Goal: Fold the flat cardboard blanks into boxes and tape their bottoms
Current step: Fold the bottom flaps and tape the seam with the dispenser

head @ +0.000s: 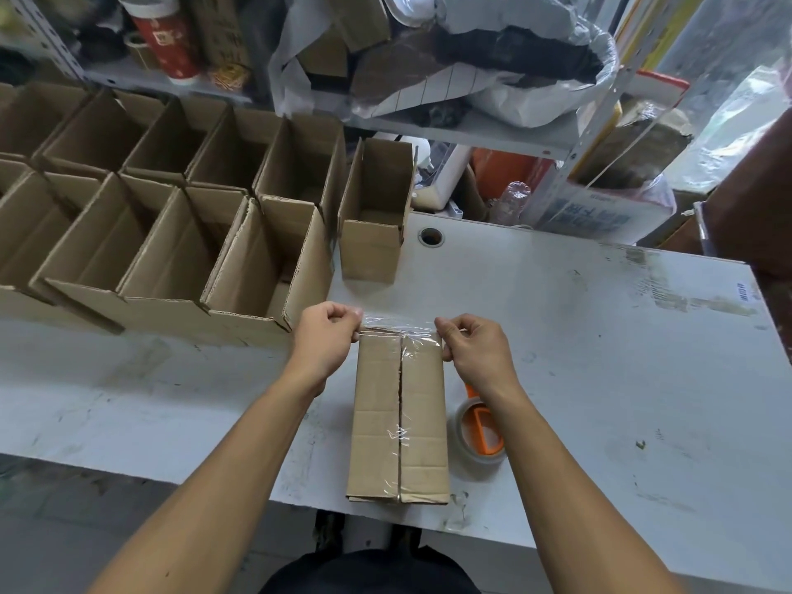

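At the near edge of the white surface [600, 358] stands a box [398, 418], bottom up, its near end flush with or just over the lip. Both hands work at its far end: the left hand [325, 336] and the right hand [475, 345] each pinch one end of a clear strip of tape [400, 330], stretched taut across the box's far edge, fingers curled tight. More tape runs crinkled along the centre seam between the two flaps. Just right of the box, touching or nearly so, lies a tape roll [480, 435] with an orange dispenser, partly hidden under the right forearm. To the left and behind, two rows of open boxes [180, 216] crowd the surface, the nearest corner ending just beside the left hand. One more open box [377, 212] stands alone beyond, near a round cable hole [430, 236]. Rightward the surface is bare and scuffed out to its far corner. Behind everything rises a cluttered shelf [450, 126] heaped with bags.
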